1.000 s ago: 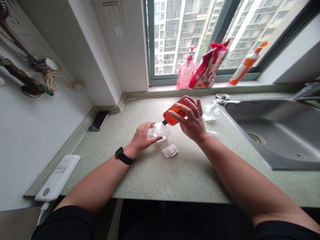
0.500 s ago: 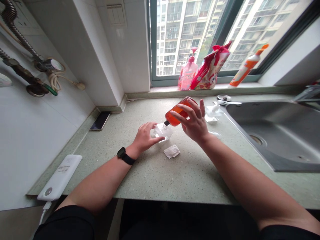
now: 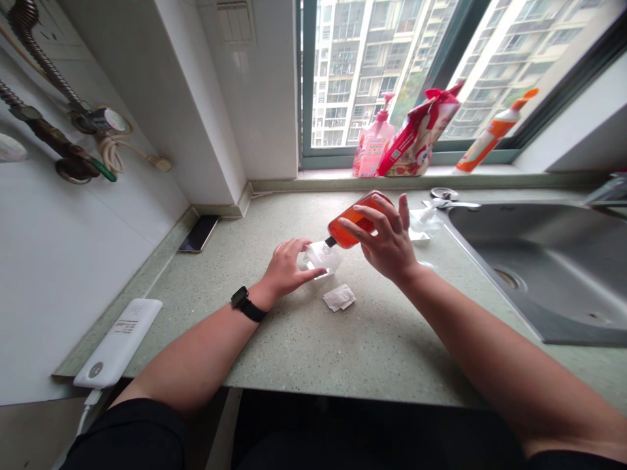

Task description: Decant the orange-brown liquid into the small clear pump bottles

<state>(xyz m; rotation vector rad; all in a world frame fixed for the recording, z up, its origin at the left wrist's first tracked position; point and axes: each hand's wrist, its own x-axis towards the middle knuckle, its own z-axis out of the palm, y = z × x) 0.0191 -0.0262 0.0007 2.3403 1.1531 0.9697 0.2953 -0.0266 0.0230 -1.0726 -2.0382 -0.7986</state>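
Note:
My right hand (image 3: 389, 241) grips a bottle of orange-red liquid (image 3: 350, 225), tilted with its dark neck pointing down and left. The neck's end is at the opening of a clear, angular container (image 3: 326, 258) on the counter. My left hand (image 3: 289, 267) wraps round that container's left side, thumb in front and fingers behind. Whether liquid is flowing I cannot make out. A folded white tissue (image 3: 339, 297) lies just in front of the container. Behind my right hand sits a clear pump top on a bottle (image 3: 424, 220), partly hidden.
A steel sink (image 3: 548, 329) takes up the right side. On the left lie a phone (image 3: 199, 233) and a white power bank (image 3: 117, 343) with a cable. Along the windowsill stand a pink pump bottle (image 3: 373, 147), a red bag (image 3: 421, 137) and an orange-white bottle (image 3: 492, 138).
The camera view has shifted slightly. Both hands keep their hold, and the tilted bottle stays at the container's opening.

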